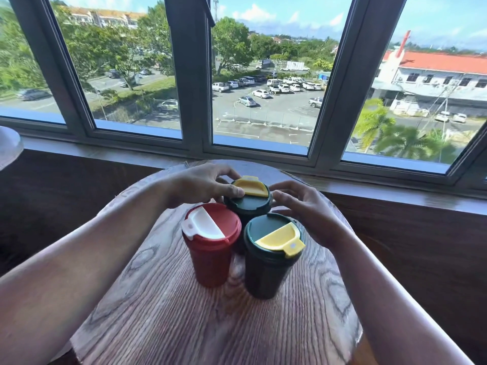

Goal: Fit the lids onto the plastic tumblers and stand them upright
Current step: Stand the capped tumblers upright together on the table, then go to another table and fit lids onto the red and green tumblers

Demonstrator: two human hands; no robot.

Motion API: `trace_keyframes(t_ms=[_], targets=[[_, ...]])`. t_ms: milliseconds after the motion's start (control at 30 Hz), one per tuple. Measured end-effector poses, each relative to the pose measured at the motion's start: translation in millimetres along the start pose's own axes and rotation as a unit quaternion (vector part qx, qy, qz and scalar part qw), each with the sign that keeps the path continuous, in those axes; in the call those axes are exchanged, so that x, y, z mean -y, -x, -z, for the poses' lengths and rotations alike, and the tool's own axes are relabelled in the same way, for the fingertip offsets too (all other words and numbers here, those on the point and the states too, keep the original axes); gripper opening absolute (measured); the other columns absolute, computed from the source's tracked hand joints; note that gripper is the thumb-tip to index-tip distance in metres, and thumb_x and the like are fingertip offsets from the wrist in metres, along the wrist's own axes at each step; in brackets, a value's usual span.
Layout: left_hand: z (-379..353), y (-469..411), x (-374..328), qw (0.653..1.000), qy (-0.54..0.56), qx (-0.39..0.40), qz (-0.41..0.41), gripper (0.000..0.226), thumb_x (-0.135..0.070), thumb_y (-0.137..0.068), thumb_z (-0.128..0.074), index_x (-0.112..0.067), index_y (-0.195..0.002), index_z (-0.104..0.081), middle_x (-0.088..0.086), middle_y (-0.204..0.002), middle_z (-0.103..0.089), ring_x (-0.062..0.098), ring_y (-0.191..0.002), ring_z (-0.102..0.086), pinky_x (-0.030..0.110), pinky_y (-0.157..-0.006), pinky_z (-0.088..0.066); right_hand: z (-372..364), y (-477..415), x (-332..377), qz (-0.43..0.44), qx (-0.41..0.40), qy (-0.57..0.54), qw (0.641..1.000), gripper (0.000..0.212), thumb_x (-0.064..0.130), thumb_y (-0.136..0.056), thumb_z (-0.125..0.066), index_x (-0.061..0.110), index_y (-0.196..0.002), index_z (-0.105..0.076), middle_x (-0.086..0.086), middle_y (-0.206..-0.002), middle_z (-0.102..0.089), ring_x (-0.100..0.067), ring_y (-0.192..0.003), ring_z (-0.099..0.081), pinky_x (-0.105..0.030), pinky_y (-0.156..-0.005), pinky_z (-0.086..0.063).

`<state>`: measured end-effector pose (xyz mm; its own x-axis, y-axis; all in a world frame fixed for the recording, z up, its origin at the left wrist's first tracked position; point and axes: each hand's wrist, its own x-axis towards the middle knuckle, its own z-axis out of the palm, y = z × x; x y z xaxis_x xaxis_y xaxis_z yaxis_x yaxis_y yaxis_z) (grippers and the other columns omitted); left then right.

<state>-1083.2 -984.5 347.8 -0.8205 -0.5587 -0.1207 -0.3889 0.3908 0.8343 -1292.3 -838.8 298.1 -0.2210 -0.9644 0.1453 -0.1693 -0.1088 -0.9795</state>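
Observation:
Three lidded tumblers stand upright, close together, on a small round wooden table (210,325). The red tumbler (210,256) at front left wears a red lid with a white flap. The dark green tumbler (271,262) at front right has a green lid with a yellow flap. Behind them stands a second dark green tumbler (249,204) with a yellow flap. My left hand (203,184) rests on that rear tumbler's lid, thumb on top and fingers round its far side. My right hand (305,209) hovers at its right side, fingers spread, fingertips near the lid's rim.
The table stands against a dark wooden wall panel (408,233) under a window sill (369,185). A large window with grey frames looks out on a car park. A pale rounded object (8,146) shows at the left edge.

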Motion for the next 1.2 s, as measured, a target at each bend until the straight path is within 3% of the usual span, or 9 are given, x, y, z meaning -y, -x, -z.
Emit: trace_keyframes(t_ms=[67,167,333,400,500,667,900,1033,1200], targets=[[0,4,-3,0.999,-0.025,-0.021,-0.008,0.03,-0.038,-0.089,-0.07,-0.023,-0.114,-0.063,-0.001,-0.093,-0.07,0.012,-0.074,-0.061,0.014,-0.057,-0.043,-1,0,7,0.011,-0.021,0.048,0.999,0.019,0.025,-0.092,-0.066,0.011,-0.106,-0.069,-0.023,-0.107,-0.069,-0.02,-0.092,-0.068,-0.042,-0.088,-0.057],[2,12,-9,0.994,-0.065,-0.077,-0.03,0.032,-0.042,-0.09,-0.068,-0.021,-0.114,-0.065,-0.002,-0.097,-0.07,0.012,-0.085,-0.064,0.022,-0.068,-0.046,1,-3,21,0.043,-0.059,0.147,0.986,0.009,0.025,-0.092,-0.068,0.02,-0.098,-0.072,-0.01,-0.093,-0.073,-0.026,-0.088,-0.069,-0.043,-0.082,-0.057],[19,36,-26,0.969,-0.185,-0.158,-0.053,0.02,-0.029,-0.098,-0.061,-0.019,-0.115,-0.066,-0.005,-0.101,-0.067,0.015,-0.097,-0.064,0.027,-0.079,-0.049,0,-7,70,0.126,-0.079,0.292,0.945,0.008,0.031,-0.09,-0.068,0.024,-0.093,-0.071,0.011,-0.082,-0.071,0.002,-0.072,-0.064,-0.019,-0.065,-0.047],[29,51,-30,0.952,-0.246,-0.176,-0.039,0.019,-0.027,-0.099,-0.058,-0.022,-0.117,-0.064,-0.006,-0.102,-0.065,0.014,-0.094,-0.062,0.027,-0.075,-0.044,-12,-11,94,0.161,-0.064,0.335,0.926,0.009,0.031,-0.09,-0.067,0.023,-0.093,-0.07,0.012,-0.083,-0.071,-0.002,-0.077,-0.068,-0.022,-0.068,-0.051],[46,77,-29,0.924,-0.33,-0.195,-0.006,0.023,-0.028,-0.098,-0.058,-0.022,-0.121,-0.062,-0.004,-0.109,-0.065,0.017,-0.096,-0.059,0.031,-0.081,-0.042,-47,-20,120,0.221,-0.028,0.39,0.893,0.014,0.035,-0.087,-0.063,0.023,-0.091,-0.069,0.006,-0.088,-0.072,-0.014,-0.08,-0.069,-0.034,-0.077,-0.055],[69,135,1,0.868,-0.455,-0.188,0.073,0.031,-0.037,-0.096,-0.056,-0.022,-0.123,-0.059,0.004,-0.122,-0.063,0.025,-0.111,-0.055,0.04,-0.093,-0.045,-136,-30,141,0.295,0.046,0.45,0.841,0.018,0.033,-0.088,-0.062,0.019,-0.095,-0.07,0.0,-0.093,-0.07,-0.019,-0.082,-0.064,-0.029,-0.068,-0.048],[82,250,73,0.784,-0.57,-0.102,0.222,0.033,-0.039,-0.095,-0.05,-0.029,-0.126,-0.058,0.002,-0.128,-0.059,0.026,-0.117,-0.054,0.041,-0.089,-0.048,-293,-13,110,0.312,0.184,0.536,0.762,0.009,0.031,-0.084,-0.058,0.027,-0.09,-0.064,-0.002,-0.102,-0.066,-0.028,-0.094,-0.065,-0.036,-0.071,-0.052],[93,321,117,0.776,-0.562,-0.076,0.276,0.033,-0.039,-0.094,-0.052,-0.028,-0.124,-0.06,0.002,-0.126,-0.06,0.025,-0.116,-0.056,0.041,-0.087,-0.048,-383,8,79,0.305,0.262,0.565,0.721,0.019,0.032,-0.084,-0.054,0.022,-0.095,-0.065,-0.003,-0.106,-0.066,-0.028,-0.098,-0.066,-0.039,-0.078,-0.055],[113,412,172,0.781,-0.531,-0.08,0.318,0.029,-0.039,-0.093,-0.054,-0.025,-0.117,-0.063,0.002,-0.122,-0.063,0.026,-0.114,-0.059,0.039,-0.086,-0.049,-481,32,61,0.27,0.291,0.582,0.709,0.021,0.035,-0.085,-0.054,0.024,-0.098,-0.067,-0.001,-0.11,-0.067,-0.025,-0.104,-0.065,-0.039,-0.084,-0.054]])
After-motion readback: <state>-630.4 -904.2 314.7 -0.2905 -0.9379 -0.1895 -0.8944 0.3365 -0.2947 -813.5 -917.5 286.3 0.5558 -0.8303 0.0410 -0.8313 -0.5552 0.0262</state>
